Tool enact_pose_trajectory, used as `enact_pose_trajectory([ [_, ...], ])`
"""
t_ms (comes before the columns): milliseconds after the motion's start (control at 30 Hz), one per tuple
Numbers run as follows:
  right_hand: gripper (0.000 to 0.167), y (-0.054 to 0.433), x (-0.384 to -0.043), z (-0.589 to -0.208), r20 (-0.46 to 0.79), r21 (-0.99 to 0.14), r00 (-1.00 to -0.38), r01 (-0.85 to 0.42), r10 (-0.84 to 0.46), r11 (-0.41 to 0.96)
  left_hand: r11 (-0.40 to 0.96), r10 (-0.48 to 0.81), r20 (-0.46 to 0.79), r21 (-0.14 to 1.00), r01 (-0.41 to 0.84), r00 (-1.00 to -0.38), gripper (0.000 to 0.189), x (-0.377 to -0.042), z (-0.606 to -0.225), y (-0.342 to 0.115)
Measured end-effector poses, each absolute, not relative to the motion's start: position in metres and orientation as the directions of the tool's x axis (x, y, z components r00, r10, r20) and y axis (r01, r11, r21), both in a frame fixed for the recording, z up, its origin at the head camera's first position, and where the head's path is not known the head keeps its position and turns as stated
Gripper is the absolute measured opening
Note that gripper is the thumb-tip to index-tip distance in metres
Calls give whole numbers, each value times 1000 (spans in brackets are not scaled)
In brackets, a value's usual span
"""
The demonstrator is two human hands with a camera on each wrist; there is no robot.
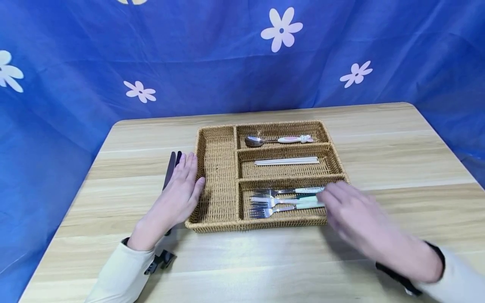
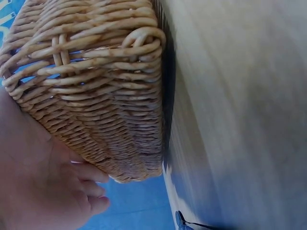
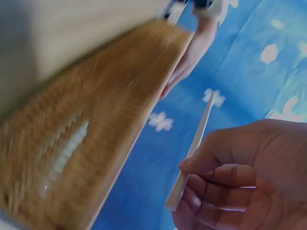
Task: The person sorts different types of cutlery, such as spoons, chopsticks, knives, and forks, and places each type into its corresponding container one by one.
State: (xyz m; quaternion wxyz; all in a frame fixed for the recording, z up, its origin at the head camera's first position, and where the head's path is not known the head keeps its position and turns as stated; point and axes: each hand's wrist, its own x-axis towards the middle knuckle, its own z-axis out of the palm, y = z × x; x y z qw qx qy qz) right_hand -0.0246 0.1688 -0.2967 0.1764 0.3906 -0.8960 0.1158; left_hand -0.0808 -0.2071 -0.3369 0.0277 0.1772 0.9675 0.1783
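Note:
A woven cutlery tray (image 1: 217, 225) lies on the table. My left hand (image 1: 179, 189) rests along its left rim with straight fingers; in the left wrist view that hand (image 2: 48, 177) is against the wicker wall (image 2: 105, 110). My right hand (image 1: 356, 214), blurred, is over the tray's front right corner. In the right wrist view, its thumb and fingers pinch a slim white chopstick (image 3: 194, 148). Several forks (image 1: 267, 212) lie in the front compartment, their handle ends partly hidden by the right hand. White chopsticks (image 1: 286, 161) lie in the middle compartment, and a spoon (image 1: 254, 141) in the back one.
Left of the tray, dark knives (image 1: 169, 170) lie on the table (image 1: 113, 202), partly covered by the left hand and wrist. A blue curtain (image 1: 212, 63) with white flowers hangs behind the table. The tray also has a long left compartment (image 1: 219, 176).

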Motion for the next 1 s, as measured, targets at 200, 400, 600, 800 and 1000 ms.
enact_pose_trajectory([
  [200, 28, 184, -82, -302, 382, -121, -674, -715, -633, 688, 873, 353, -3, 361, 328, -936, 63, -81, -337, -207],
  [400, 27, 189, -116, -311, 290, -140, -707, -698, -646, 702, 876, 357, 2, 345, 336, -934, 63, -81, -337, -207],
  [600, 23, 183, -132, -317, 214, -132, -716, -696, -665, 706, 877, 353, 2, 349, 332, -935, 63, -81, -337, -207],
  [800, 23, 177, -144, -324, 169, -158, -721, -692, -671, 704, 880, 345, -7, 351, 320, -939, 65, -82, -338, -207],
  [1000, 26, 174, -153, -329, 158, -163, -732, -681, -663, 713, 882, 344, -7, 346, 320, -939, 64, -82, -339, -206],
])
